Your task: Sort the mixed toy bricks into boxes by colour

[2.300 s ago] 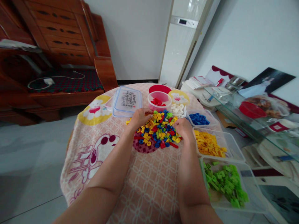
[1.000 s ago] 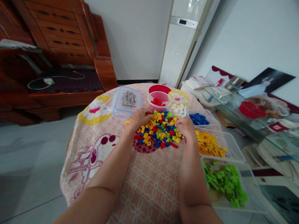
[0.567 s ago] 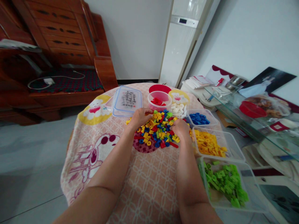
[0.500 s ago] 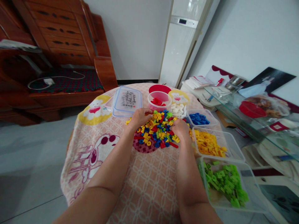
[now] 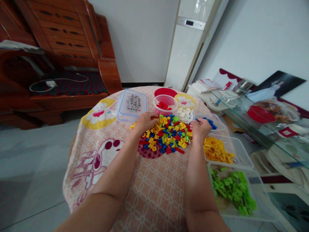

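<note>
A mixed pile of toy building bricks point(image 5: 166, 135) in red, yellow, blue and green lies on the cloth-covered table. My left hand point(image 5: 146, 122) rests at the pile's far left edge with its fingers drawn together; a bit of red shows at the fingertips, too small to make out. My right hand point(image 5: 201, 129) is closed at the near left side of the clear box of blue bricks point(image 5: 212, 124). What its fingers hold, if anything, is hidden. Just left of that box sit white bricks point(image 5: 184, 114), and behind the pile stands a round tub point(image 5: 165, 109) with red bricks.
A box of yellow bricks point(image 5: 218, 151) and a box of green bricks point(image 5: 234, 190) line the table's right side. A blue-rimmed lidded box point(image 5: 132, 104) stands back left. Beyond the right edge is a glass shelf point(image 5: 260, 132) with a red bowl point(image 5: 260, 113).
My right hand has moved right from the brick pile to the box of blue bricks. My left hand has stayed at the pile's left edge.
</note>
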The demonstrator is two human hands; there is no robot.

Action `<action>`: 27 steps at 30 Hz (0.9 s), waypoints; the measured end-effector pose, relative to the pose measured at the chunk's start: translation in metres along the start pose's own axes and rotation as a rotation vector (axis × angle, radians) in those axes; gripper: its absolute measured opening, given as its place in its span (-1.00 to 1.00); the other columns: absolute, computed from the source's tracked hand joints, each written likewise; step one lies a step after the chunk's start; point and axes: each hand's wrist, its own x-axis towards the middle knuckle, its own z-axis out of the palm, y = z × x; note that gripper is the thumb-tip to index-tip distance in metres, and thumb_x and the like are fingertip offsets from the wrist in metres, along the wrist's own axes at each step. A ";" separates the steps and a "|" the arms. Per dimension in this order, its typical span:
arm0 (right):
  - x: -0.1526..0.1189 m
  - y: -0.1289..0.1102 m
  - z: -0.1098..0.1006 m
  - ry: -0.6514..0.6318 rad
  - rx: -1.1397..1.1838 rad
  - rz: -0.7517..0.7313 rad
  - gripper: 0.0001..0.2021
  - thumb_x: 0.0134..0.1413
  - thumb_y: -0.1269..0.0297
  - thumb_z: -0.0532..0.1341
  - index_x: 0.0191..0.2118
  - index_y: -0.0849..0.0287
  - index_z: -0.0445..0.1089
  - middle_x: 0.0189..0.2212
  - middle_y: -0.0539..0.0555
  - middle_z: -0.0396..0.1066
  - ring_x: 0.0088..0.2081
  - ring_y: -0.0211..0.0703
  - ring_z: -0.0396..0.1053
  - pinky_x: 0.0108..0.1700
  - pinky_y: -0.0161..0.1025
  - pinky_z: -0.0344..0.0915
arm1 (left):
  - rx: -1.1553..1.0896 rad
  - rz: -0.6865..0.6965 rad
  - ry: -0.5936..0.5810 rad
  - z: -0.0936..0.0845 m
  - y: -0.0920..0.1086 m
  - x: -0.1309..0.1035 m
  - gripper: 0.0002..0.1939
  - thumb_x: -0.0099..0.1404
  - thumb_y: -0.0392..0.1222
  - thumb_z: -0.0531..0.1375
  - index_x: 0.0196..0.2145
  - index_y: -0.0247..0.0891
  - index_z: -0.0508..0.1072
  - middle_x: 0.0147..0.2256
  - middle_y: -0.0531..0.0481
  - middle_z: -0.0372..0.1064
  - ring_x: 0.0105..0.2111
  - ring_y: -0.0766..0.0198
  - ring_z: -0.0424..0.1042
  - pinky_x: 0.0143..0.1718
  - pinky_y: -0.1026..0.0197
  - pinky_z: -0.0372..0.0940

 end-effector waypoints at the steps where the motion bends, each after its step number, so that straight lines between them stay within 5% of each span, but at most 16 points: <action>1: 0.000 0.001 0.000 0.060 0.050 0.043 -0.43 0.11 0.30 0.16 0.22 0.43 0.42 -0.30 0.26 0.62 -0.30 0.06 0.60 -0.24 -0.13 0.51 | 0.005 0.001 0.001 0.000 0.000 0.000 -0.65 0.24 -0.13 0.20 -0.10 -0.20 0.70 -0.11 -0.04 0.66 -0.10 0.05 0.60 0.01 0.16 0.42; 4: 0.002 0.003 -0.002 0.219 0.159 0.165 -0.34 0.11 0.33 0.14 0.35 0.43 0.28 -0.21 0.28 0.61 -0.23 0.07 0.61 -0.20 -0.11 0.52 | 0.012 0.001 0.001 0.000 0.000 0.000 -0.64 0.24 -0.13 0.20 -0.10 -0.22 0.70 -0.13 -0.07 0.67 -0.10 0.04 0.60 0.00 0.16 0.42; 7: 0.003 0.003 -0.004 0.227 0.212 0.203 -0.33 0.11 0.35 0.12 0.36 0.43 0.27 -0.15 0.31 0.61 -0.19 0.06 0.61 -0.16 -0.12 0.52 | 0.005 -0.004 -0.003 0.001 0.000 0.000 -0.63 0.24 -0.12 0.20 -0.08 -0.24 0.70 -0.12 -0.08 0.66 -0.10 0.04 0.60 0.01 0.16 0.42; 13: -0.001 -0.002 -0.003 -0.102 0.308 0.185 -0.59 0.12 0.23 0.14 -0.07 0.34 0.61 -0.46 0.14 0.58 -0.49 -0.08 0.52 -0.37 -0.25 0.45 | 0.015 -0.003 -0.007 0.001 -0.001 0.000 -0.62 0.24 -0.12 0.19 -0.08 -0.25 0.69 -0.11 -0.07 0.66 -0.11 0.04 0.60 -0.01 0.16 0.43; 19: -0.012 -0.014 -0.015 -0.523 0.045 -0.047 -0.78 0.08 0.29 0.23 -0.38 0.20 0.65 -0.68 -0.03 0.41 -0.51 -0.15 0.46 -0.40 -0.32 0.30 | 0.006 0.007 -0.004 0.001 -0.001 0.000 -0.63 0.24 -0.12 0.20 -0.09 -0.24 0.70 -0.15 -0.04 0.66 -0.13 0.06 0.60 -0.03 0.17 0.44; 23: -0.019 -0.026 -0.020 -0.687 -0.175 -0.169 -0.78 0.13 0.34 0.25 -0.32 0.19 0.69 -0.59 0.03 0.51 -0.37 -0.11 0.54 -0.30 -0.32 0.31 | 0.012 -0.001 -0.003 0.001 0.000 0.000 -0.63 0.23 -0.14 0.20 -0.08 -0.23 0.69 -0.12 -0.03 0.66 -0.10 0.06 0.60 -0.01 0.16 0.43; 27: -0.021 -0.033 -0.014 -0.650 -0.366 -0.230 -0.75 0.16 0.38 0.25 -0.18 0.06 0.70 -0.23 0.08 0.67 -0.08 -0.06 0.58 -0.12 -0.31 0.34 | 0.019 -0.005 -0.009 0.000 0.001 -0.001 -0.63 0.24 -0.14 0.20 -0.07 -0.23 0.69 -0.09 -0.03 0.66 -0.10 0.06 0.60 0.00 0.16 0.43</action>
